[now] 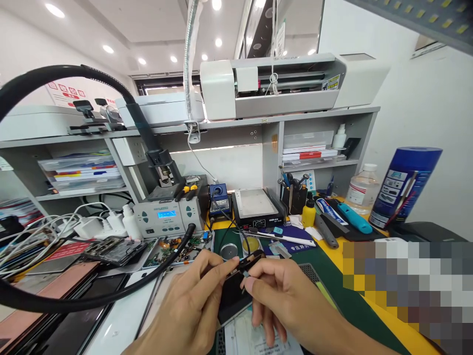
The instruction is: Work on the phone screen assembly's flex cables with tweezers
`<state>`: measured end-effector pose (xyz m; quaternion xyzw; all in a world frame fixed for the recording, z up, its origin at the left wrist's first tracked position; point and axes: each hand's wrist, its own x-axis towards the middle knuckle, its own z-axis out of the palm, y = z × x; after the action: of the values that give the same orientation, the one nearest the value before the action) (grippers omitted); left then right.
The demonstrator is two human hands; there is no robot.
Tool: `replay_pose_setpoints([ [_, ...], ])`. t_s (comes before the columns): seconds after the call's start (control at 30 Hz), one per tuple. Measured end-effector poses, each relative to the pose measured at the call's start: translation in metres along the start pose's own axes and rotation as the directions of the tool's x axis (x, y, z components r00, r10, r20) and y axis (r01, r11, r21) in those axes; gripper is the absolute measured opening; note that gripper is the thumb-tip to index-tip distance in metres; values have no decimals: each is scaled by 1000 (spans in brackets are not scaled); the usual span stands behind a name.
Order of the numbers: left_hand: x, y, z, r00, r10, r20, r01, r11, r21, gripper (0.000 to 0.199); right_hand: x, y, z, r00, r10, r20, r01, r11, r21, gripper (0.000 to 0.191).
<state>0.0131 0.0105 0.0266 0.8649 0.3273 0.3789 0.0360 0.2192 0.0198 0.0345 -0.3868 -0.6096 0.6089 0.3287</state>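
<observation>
Near the bottom centre, my left hand (197,296) grips the left side of a dark phone part (254,256), its fingers pressed on the upper edge. Beside it, my right hand (275,291) pinches a small grey piece (246,274) between thumb and forefinger, close to the part's edge; its other fingers curl loosely below. A black screen panel (231,296) shows between the hands. Under them lies a white printed sheet (244,335) on the green mat (332,281).
Behind stand a grey soldering station (168,217) with a looping black hose (144,288), a heating plate (258,207) and a yellow bottle (308,212). Phones (92,301) lie at the left. A blue spray can (404,187) leans at the right.
</observation>
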Motion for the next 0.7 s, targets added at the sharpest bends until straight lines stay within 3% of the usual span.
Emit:
replay_pose_setpoints([
  [0.23,3,5,-2,994,-90,56,95,992,-84,51,-3,1,1,1000,-4,-22,4,1000,-26,20],
  [0.53,-1,0,-2,994,-91,64,94,995,-46,49,-2,5,-1,997,-26,-72,20,996,-86,28],
  [0.63,-2,0,-1,995,-77,64,76,997,12,49,-4,-1,-8,966,-178,-188,135,966,-221,33],
  [0.7,-1,1,-1,994,-83,67,79,996,48,47,-5,-6,-13,873,-400,-279,256,862,-437,25],
])
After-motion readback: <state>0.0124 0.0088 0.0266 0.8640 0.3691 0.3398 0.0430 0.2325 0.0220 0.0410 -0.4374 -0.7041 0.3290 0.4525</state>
